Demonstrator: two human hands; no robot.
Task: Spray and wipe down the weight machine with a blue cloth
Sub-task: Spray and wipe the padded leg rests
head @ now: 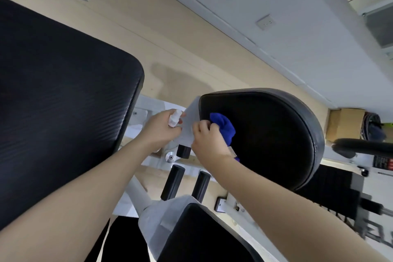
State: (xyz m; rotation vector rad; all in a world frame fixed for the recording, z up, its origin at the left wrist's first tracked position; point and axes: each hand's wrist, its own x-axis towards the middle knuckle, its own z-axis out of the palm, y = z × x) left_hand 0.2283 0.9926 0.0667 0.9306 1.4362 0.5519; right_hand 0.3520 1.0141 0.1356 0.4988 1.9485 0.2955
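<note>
Blue microfibre, bunched into a wad, is the blue cloth point(223, 128), and it sits pressed against the near-left part of the rounded black pad point(261, 138) of the weight machine. The right hand point(209, 140) holds it, fingers curled over the wad, so that grip is closed on the cloth. Most of the cloth pokes out beyond the knuckles toward the middle of the pad, with a small tail showing below the wrist.

The left hand point(161, 127), just left of the pad's edge, is wrapped around a small white spray bottle point(175, 118); its top points toward the pad. That grip is closed on the bottle.

The relation that matters: nearly all the unwiped pad lies to the right of and beyond the cloth, its long axis running away from the hand toward the far-right rim. The right hand is the nearer one and already in contact, so my guess is the next stroke sweeps outward across the pad, while the bottle waits beside it.

Left of the pad lies a large ribbed black cushion point(59, 100); below it, two black rubber handles point(172, 182).

Blurred labelling shows on the frame at the far right, but no writing or brand can be read.
</note>
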